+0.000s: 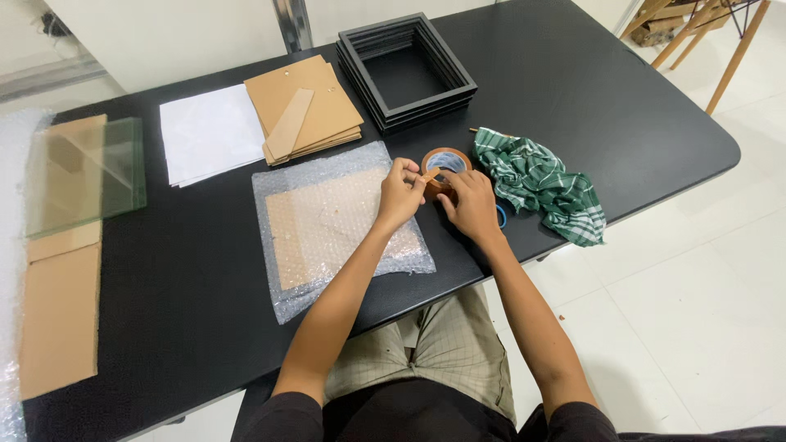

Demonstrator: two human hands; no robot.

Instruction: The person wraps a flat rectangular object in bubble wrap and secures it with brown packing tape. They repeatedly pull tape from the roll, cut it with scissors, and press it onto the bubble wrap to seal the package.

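Head view: both hands meet on tape roll (444, 168), mid-surface, nearer the right edge. Left hand (400, 195) pinches the tape's loose end; right hand (470, 200) closed round the roll. Bubble-wrapped board (336, 225) touches left of the hands, green cloth (540, 182) just right. Bare black surface (188, 278) toward the near edge.

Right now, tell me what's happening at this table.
A seated person holds a roll of brown tape with both hands: the left hand pinches its loose end, the right hand steadies the roll. Beside them lies a bubble-wrapped brown board, with a green checked cloth and stacked black frames nearby.
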